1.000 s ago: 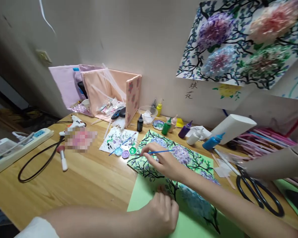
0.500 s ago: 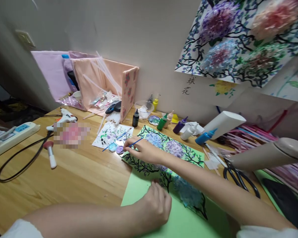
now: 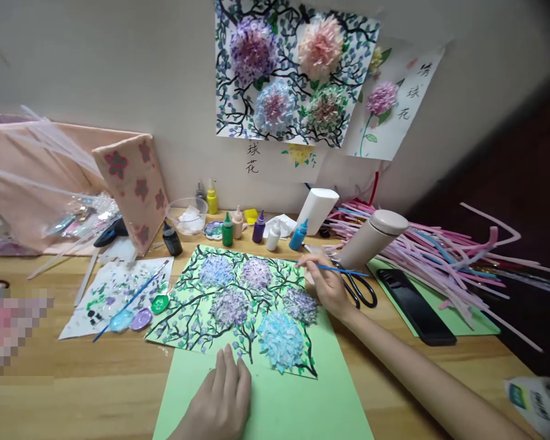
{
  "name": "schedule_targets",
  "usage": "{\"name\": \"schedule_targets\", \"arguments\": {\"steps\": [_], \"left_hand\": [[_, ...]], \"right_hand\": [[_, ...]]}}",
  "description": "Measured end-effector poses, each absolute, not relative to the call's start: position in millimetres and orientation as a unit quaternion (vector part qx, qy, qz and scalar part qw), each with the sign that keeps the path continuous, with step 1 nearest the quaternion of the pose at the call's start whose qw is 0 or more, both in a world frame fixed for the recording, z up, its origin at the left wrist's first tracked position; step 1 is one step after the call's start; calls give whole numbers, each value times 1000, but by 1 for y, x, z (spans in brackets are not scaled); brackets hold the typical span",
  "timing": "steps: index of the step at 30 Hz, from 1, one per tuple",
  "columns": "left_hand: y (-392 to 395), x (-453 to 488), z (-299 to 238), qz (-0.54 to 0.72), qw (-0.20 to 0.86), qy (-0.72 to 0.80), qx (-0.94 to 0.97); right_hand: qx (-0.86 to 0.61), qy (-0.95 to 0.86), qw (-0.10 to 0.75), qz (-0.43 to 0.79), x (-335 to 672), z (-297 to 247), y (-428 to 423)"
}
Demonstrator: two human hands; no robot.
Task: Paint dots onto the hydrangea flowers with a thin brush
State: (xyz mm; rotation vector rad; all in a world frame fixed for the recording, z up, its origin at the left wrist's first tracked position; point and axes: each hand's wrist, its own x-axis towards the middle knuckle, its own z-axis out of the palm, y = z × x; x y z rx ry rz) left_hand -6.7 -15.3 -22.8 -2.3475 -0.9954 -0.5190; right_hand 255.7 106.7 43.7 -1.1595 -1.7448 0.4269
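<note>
Five flower heads (image 3: 230, 307) are dotting the branch-covered painting (image 3: 187, 308), which is lying at frame centre, over a green sheet (image 3: 266, 403). Right hand (image 3: 327, 287), right of centre: thumb and fingers are pinching a blue brush (image 3: 343, 271) by the painting's upper-right corner. Left hand (image 3: 220, 397), bottom centre: fingers are lying close together, tips at the painting's lower edge. Left of centre, three paint dishes (image 3: 141, 319) are sitting along a spotted paper (image 3: 96, 299); a second brush (image 3: 137, 296) is lying across it.
</note>
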Motion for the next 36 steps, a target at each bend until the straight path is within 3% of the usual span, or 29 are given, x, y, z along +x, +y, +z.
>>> {"name": "schedule_targets", "arguments": {"steps": [6, 26, 36], "left_hand": [[-10, -10, -18, -201, 282, -344, -873], [-9, -11, -11, -193, 263, -334, -884], [-5, -16, -11, -176, 303, -291, -890]], "right_hand": [[-540, -667, 485, 171, 285, 8, 115], [-548, -701, 430, 155, 280, 11, 117], [-541, -708, 427, 154, 280, 14, 116]]}}
